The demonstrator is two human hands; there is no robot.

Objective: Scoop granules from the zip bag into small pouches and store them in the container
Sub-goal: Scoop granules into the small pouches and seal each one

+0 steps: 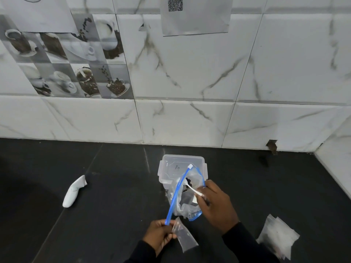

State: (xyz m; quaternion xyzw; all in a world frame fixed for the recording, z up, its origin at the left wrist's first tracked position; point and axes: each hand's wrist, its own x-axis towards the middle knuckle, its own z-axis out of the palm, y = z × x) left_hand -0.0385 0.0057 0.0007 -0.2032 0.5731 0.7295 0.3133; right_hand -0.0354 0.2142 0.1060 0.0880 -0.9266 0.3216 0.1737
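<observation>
A clear zip bag (187,205) with a blue zip strip stands open on the black counter, dark granules showing inside. My left hand (161,235) pinches the lower end of the blue strip together with a small clear pouch (185,238). My right hand (218,203) holds a small white spoon (192,189) whose bowl reaches into the bag's mouth among the granules. Just behind the bag sits a clear plastic container (171,168) without a lid, its rim partly hidden by the bag.
A stack of clear pouches (278,237) lies on the counter at the right. A white handheld object (74,192) lies at the left. A marble-tiled wall (190,120) rises behind the container, with a side wall at the far right.
</observation>
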